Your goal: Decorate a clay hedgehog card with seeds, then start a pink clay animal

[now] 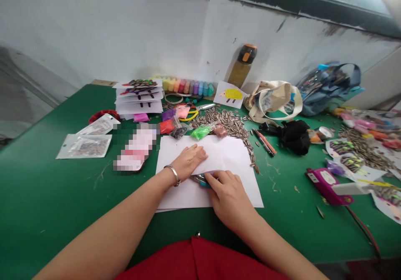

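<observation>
White paper [241, 188] lies in front of me, and a folded upper part of it rises along a line across the middle. My left hand [189, 161] rests flat on the upper part, fingers stretched out. In my right hand [227, 188] is a blue and grey tool that looks like a utility knife [200, 180], held at the fold beside my left palm. Its blade is hidden by the paper and fingers. Just beyond the paper's far edge lie small bags of clay in red, black, green [201, 132] and brown, and a heap of sunflower seeds [230, 125].
Scissors [205, 107], a pixelated phone-like object [134, 148] and seed packets [86, 145] lie around the paper. Stacked craft cards [139, 102], a bottle [241, 69] and a cloth bag [275, 100] stand behind. Pens [265, 142] and a magenta device [327, 186] are to the right.
</observation>
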`<action>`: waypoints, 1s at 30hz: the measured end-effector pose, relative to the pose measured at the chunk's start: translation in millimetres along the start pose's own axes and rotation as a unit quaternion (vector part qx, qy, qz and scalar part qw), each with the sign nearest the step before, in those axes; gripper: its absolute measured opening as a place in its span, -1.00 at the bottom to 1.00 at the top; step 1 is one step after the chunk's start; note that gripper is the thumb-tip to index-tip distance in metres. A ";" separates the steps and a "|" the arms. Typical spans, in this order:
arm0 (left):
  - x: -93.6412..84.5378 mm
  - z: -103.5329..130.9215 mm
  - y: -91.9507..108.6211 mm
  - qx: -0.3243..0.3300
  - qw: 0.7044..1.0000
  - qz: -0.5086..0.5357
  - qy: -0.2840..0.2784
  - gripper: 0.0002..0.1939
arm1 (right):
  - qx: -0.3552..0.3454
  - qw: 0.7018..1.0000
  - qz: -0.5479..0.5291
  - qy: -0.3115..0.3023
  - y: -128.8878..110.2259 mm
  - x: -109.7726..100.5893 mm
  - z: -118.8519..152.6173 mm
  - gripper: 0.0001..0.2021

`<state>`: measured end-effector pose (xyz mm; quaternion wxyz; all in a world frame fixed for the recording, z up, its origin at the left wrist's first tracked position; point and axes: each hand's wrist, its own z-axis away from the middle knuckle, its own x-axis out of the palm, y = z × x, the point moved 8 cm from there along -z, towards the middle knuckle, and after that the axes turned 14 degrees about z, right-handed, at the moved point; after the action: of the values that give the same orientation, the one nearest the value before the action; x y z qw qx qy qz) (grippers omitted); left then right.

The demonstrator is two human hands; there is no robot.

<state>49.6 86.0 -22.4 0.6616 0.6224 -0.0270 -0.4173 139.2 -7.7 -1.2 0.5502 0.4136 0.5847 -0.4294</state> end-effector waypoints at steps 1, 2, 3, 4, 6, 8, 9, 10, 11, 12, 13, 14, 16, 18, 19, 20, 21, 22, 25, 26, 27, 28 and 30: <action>0.2 0.1 0.0 -0.001 1.000 0.004 -0.002 -0.36 | 0.001 1.000 0.001 0.000 0.0 -0.3 0.5 -0.61; 0.3 0.2 -0.1 -0.003 1.000 0.010 -0.003 -0.35 | 0.002 1.000 0.002 0.000 -0.4 -0.6 0.4 -0.60; 0.2 0.4 -0.1 -0.005 1.000 0.015 -0.003 -0.34 | 0.002 1.000 0.004 -0.001 -1.4 -0.9 -0.1 -0.61; 0.0 0.6 0.1 -0.007 1.000 0.019 -0.002 -0.32 | 0.002 1.000 0.005 -0.002 -3.0 -1.1 -1.1 -0.62; -0.9 1.2 0.7 -0.008 1.000 0.028 0.001 -0.29 | -0.002 1.000 0.008 -0.005 -7.5 -1.3 -4.0 -0.63; -1.6 1.8 1.2 -0.008 0.999 0.034 0.001 -0.26 | -0.006 1.000 0.010 -0.004 -12.3 -1.5 -7.2 -0.64; -1.9 2.0 1.4 -0.008 0.999 0.036 0.000 -0.25 | -0.007 1.000 0.011 -0.002 -14.3 -1.5 -8.7 -0.64; -2.3 2.2 1.6 -0.009 0.999 0.038 -0.001 -0.25 | -0.008 1.000 0.013 -0.001 -16.2 -1.3 -10.0 -0.64; -2.5 2.3 1.7 -0.010 0.999 0.041 -0.002 -0.24 | -0.009 1.000 0.016 0.001 -18.0 -1.1 -11.2 -0.64; -2.7 2.4 1.7 -0.012 0.999 0.043 -0.004 -0.23 | -0.011 1.000 0.019 0.003 -19.8 -0.9 -12.2 -0.63; -2.8 2.4 1.8 -0.014 0.999 0.045 -0.007 -0.23 | -0.014 1.000 0.023 0.005 -21.6 -0.8 -13.1 -0.62; -2.8 2.4 1.9 -0.016 0.999 0.047 -0.009 -0.23 | -0.018 1.000 0.025 0.008 -23.2 -0.8 -13.8 -0.62; -2.7 2.7 2.4 -0.018 0.999 0.049 -0.014 -0.24 | -0.023 0.999 0.026 0.013 -25.6 -1.3 -14.7 -0.61; -3.0 3.1 3.3 -0.017 0.999 0.049 -0.015 -0.25 | -0.024 0.999 0.025 0.017 -26.6 -1.7 -14.9 -0.62; -3.2 3.3 3.7 -0.017 0.999 0.049 -0.015 -0.24 | -0.024 0.999 0.024 0.018 -26.8 -1.8 -14.6 -0.61; -3.3 3.6 4.0 -0.018 0.999 0.050 -0.014 -0.24 | -0.025 0.999 0.023 0.018 -27.0 -1.8 -14.1 -0.61; -3.4 3.8 4.2 -0.018 0.998 0.051 -0.014 -0.23 | -0.027 0.999 0.022 0.018 -27.2 -1.6 -13.4 -0.60; -3.2 3.9 4.3 -0.020 0.998 0.054 -0.015 -0.23 | -0.027 0.999 0.020 0.017 -27.2 -1.4 -12.6 -0.60; -3.0 4.1 4.7 -0.024 0.998 0.058 -0.019 -0.23 | -0.026 0.999 0.013 0.015 -26.5 -0.2 -10.4 -0.59; -3.1 4.1 5.0 -0.024 0.998 0.057 -0.018 -0.22 | -0.026 0.999 0.012 0.015 -26.2 0.1 -9.9 -0.59; -3.2 4.2 5.2 -0.025 0.998 0.056 -0.019 -0.22 | -0.027 0.999 0.011 0.015 -26.1 0.3 -9.6 -0.59; -3.3 4.3 5.3 -0.026 0.998 0.055 -0.020 -0.22 | -0.029 0.999 0.010 0.015 -26.0 0.4 -9.5 -0.58; -3.1 4.6 5.4 -0.028 0.998 0.053 -0.022 -0.21 | -0.032 0.999 0.009 0.015 -25.9 0.2 -9.6 -0.58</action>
<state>47.9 83.4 -15.2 0.6993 0.5920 -0.0628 -0.3957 111.6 -6.0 0.0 0.5583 0.4077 0.6023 -0.3993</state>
